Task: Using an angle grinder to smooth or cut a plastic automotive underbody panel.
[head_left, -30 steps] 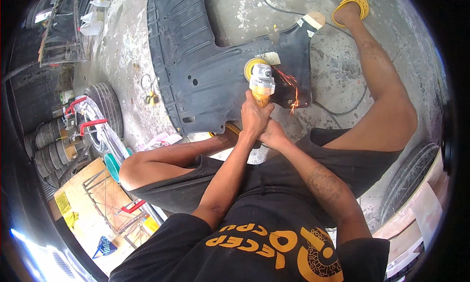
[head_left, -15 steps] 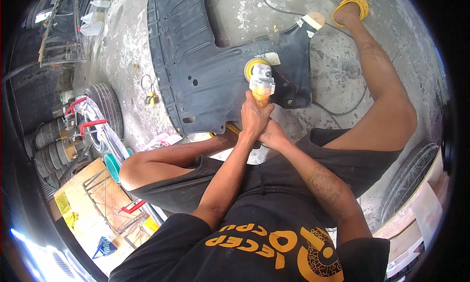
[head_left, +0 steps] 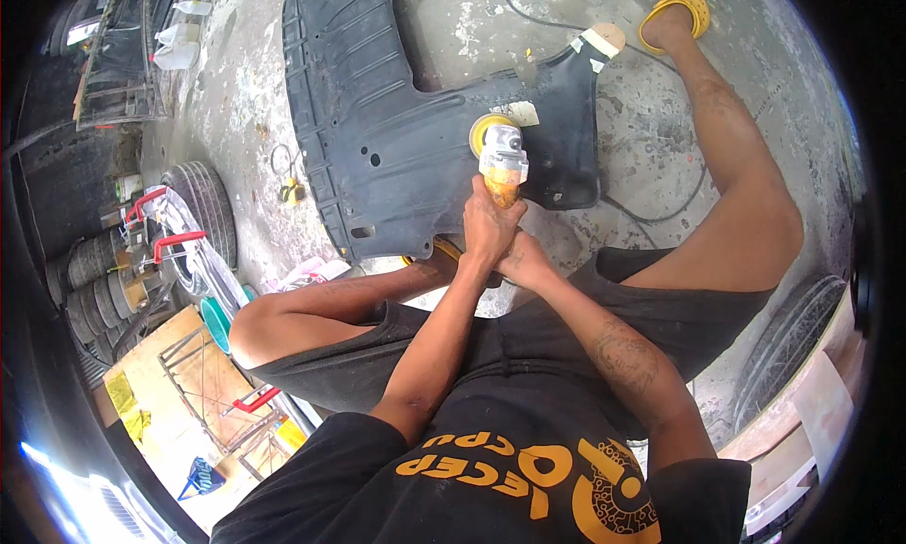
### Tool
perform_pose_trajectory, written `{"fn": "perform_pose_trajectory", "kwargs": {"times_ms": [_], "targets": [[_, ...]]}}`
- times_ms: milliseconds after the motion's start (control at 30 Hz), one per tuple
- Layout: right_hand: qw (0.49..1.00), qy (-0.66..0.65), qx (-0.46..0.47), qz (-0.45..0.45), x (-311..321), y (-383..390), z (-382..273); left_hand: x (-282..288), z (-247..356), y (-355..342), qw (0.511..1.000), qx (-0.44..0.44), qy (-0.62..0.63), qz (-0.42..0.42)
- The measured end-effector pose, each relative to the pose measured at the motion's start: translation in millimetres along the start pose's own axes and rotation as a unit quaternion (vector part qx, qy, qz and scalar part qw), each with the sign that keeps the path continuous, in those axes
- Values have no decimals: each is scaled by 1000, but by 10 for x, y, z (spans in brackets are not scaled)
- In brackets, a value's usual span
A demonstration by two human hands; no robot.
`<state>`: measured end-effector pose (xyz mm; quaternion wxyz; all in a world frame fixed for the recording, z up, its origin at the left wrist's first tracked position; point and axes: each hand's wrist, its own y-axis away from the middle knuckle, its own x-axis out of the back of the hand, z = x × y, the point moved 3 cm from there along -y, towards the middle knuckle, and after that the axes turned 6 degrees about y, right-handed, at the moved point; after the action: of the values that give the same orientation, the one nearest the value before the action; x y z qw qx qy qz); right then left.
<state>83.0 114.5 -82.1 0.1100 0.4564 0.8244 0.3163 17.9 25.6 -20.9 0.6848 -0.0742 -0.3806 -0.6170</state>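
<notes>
Both my hands are closed on an angle grinder point(head_left: 504, 163) with a silver head and a yellow-orange body. My left hand point(head_left: 489, 223) wraps the body just behind the head. Lower and to the right, my right hand point(head_left: 525, 259) grips the rear end, which is mostly hidden by the fingers. A round yellow disc point(head_left: 484, 129) on the grinder's head lies over a large black plastic panel point(head_left: 415, 152), like a car's underbody cover. Whether the disc touches the panel, I cannot tell. Next to it, a pale patch point(head_left: 522, 113) sits on the panel.
A dark cable point(head_left: 675, 216) runs over the stained concrete floor, right of the panel. At left stand tyres point(head_left: 203, 200), red-handled clamps point(head_left: 179, 242) and a wooden board point(head_left: 160, 384). Another tyre point(head_left: 788, 341) is at right. My feet in yellow clogs point(head_left: 700, 11) flank the panel.
Thin red streaks on the panel right of the grinder no longer show. The grinder and my hands have hardly moved.
</notes>
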Motion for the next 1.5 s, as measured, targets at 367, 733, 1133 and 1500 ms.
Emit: {"fn": "perform_pose_trajectory", "kwargs": {"times_ms": [367, 733, 1133, 1500], "targets": [[999, 28, -18, 16, 36, 35, -73, -10, 4, -4, 1000, -13, 0, -2], [1000, 1, 4, 18, 34, 40, -98, 4, -43, -18, 1000, -27, -4, 9], [999, 16, -11, 35, 68, 89, -143, -4, -17, -9, 1000, -18, 3, -8], [999, 34, 10, -35, 0, 116, -199, 129, -66, 46, 1000, -6, -11, 25]]}}
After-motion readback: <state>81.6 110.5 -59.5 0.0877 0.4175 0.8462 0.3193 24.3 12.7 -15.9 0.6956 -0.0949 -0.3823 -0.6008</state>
